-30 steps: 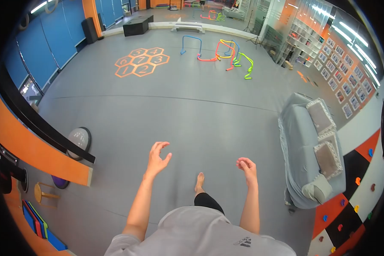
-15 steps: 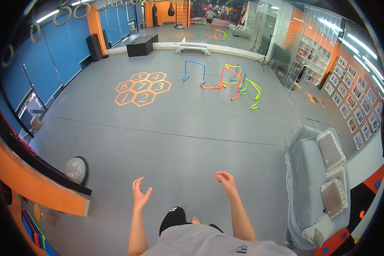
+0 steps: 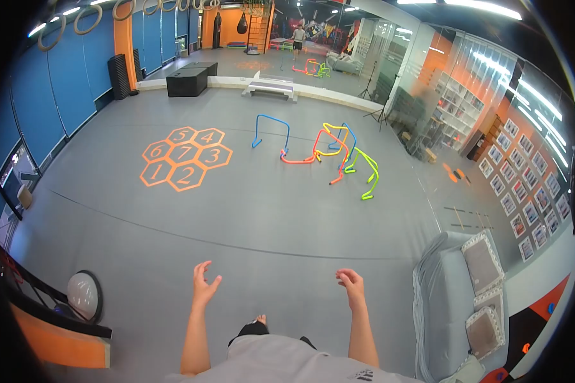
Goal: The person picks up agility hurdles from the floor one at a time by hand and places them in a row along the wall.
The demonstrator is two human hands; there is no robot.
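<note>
My left hand [image 3: 204,284] is raised in front of me above the grey floor [image 3: 262,223], its thumb and fingers spread apart and holding nothing. Level with it on the right, my right hand [image 3: 351,286] hangs in the air with its fingers loosely bent inward and nothing visible in it. Neither hand touches anything. Below and between them a bare foot [image 3: 260,319] shows beyond the grey shirt [image 3: 287,360].
Ahead lie orange numbered hexagons [image 3: 183,152] and coloured hurdles [image 3: 319,153]. A cushioned sofa [image 3: 444,306] stands at the right. At the lower left are a half-ball trainer [image 3: 83,295] and an orange-edged beam [image 3: 64,341]. A black box [image 3: 186,83] and low step [image 3: 269,89] stand far ahead.
The view has tilted up and come closer to the hurdles and hexagons. Both hands stay raised and apart. The sofa and half-ball trainer now sit lower in view.
</note>
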